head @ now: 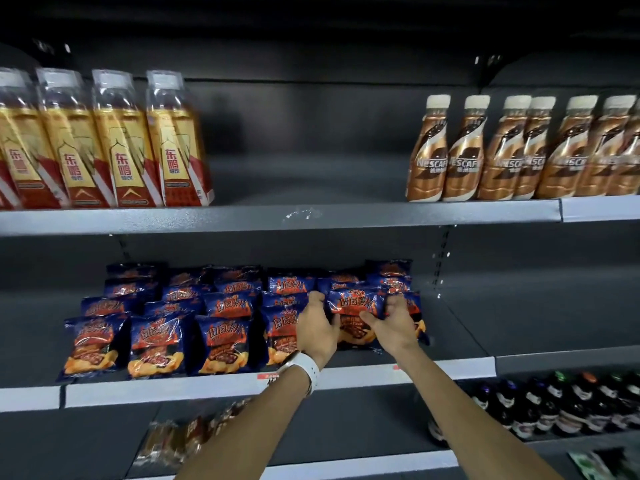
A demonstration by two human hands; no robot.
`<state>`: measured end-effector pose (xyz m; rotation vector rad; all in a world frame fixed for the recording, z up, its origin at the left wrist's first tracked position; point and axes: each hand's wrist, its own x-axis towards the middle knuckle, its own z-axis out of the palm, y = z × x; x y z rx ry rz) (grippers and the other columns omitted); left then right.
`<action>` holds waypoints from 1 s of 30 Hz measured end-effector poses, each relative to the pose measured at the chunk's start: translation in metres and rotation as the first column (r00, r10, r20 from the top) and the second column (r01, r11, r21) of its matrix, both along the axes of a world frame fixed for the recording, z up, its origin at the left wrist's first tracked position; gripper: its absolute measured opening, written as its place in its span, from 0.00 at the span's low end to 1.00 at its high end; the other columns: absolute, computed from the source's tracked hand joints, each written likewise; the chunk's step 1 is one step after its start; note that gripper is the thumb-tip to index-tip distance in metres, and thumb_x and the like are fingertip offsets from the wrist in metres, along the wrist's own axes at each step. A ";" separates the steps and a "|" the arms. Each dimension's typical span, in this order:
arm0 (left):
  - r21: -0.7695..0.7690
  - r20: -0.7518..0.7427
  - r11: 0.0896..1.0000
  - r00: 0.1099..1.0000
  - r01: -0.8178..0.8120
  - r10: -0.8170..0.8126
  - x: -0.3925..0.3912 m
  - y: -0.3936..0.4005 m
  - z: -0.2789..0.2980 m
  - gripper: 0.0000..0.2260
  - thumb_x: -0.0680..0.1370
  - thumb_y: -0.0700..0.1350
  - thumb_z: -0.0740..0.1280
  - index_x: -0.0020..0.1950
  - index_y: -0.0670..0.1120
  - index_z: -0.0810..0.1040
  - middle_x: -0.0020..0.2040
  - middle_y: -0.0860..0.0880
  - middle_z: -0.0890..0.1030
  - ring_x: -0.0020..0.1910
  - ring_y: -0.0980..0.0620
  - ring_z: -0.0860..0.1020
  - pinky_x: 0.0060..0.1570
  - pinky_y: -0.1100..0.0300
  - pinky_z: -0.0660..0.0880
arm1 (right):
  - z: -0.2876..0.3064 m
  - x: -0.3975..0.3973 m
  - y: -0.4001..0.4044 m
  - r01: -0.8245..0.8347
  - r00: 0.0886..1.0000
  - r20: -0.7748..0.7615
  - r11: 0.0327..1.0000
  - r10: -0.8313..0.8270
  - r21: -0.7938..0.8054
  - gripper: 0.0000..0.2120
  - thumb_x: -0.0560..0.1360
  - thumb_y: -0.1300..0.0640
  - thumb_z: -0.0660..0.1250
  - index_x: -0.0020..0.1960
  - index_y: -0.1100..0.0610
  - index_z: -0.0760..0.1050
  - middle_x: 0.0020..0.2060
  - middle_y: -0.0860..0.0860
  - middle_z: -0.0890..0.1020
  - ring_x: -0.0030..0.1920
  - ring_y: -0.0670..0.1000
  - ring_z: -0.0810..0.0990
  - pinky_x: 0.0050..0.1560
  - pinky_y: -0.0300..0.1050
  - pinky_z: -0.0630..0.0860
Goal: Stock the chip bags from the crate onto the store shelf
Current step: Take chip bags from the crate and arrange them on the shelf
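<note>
1. On the middle shelf (346, 375), toward its right end, stands a chip bag (355, 315) held between both hands
2. The bag is glossy dark blue, with orange-red lettering across the top and a picture of golden chips near the bottom; it stands upright at the front of its row
3. The left hand (317, 329), with a white watch (304, 368) on the wrist, has its grip curled round the bag's left edge
4. The right hand (394, 325) has its grip curled on the bag's right edge, thumb on the front
5. More matching bags (156, 344) fill the shelf to the left in upright rows, with others just behind
6. The shelf above carries gold-and-red bottles (121, 143) at left and brown coffee bottles (502, 150) at right
</note>
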<state>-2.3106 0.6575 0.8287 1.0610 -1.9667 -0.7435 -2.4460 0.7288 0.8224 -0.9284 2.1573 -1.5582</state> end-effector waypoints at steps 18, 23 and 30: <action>0.147 0.163 0.989 0.986 0.020 -0.044 -0.022 0.001 -0.041 0.23 0.75 0.35 0.64 0.70 0.39 0.67 0.60 0.42 0.76 0.57 0.42 0.77 0.56 0.52 0.76 | -0.049 -0.022 -0.019 -0.129 0.989 -0.060 0.982 0.138 0.137 0.24 0.68 0.57 0.78 0.60 0.52 0.70 0.54 0.52 0.81 0.54 0.52 0.82 0.59 0.52 0.79; 0.168 0.122 0.985 0.991 0.035 -0.056 -0.026 0.003 -0.055 0.21 0.73 0.35 0.63 0.65 0.44 0.65 0.52 0.44 0.78 0.48 0.44 0.79 0.50 0.46 0.79 | -0.056 -0.023 -0.019 -0.115 0.988 -0.081 0.981 0.129 0.159 0.23 0.69 0.59 0.77 0.59 0.53 0.70 0.54 0.54 0.79 0.55 0.53 0.79 0.59 0.50 0.76; 0.196 0.128 0.980 0.989 0.043 -0.070 -0.025 0.013 -0.065 0.20 0.73 0.35 0.63 0.62 0.46 0.62 0.50 0.44 0.78 0.47 0.44 0.79 0.43 0.52 0.77 | -0.073 -0.023 -0.014 -0.158 0.979 -0.091 0.964 0.180 0.213 0.22 0.69 0.58 0.77 0.58 0.56 0.71 0.51 0.53 0.80 0.53 0.52 0.81 0.55 0.45 0.77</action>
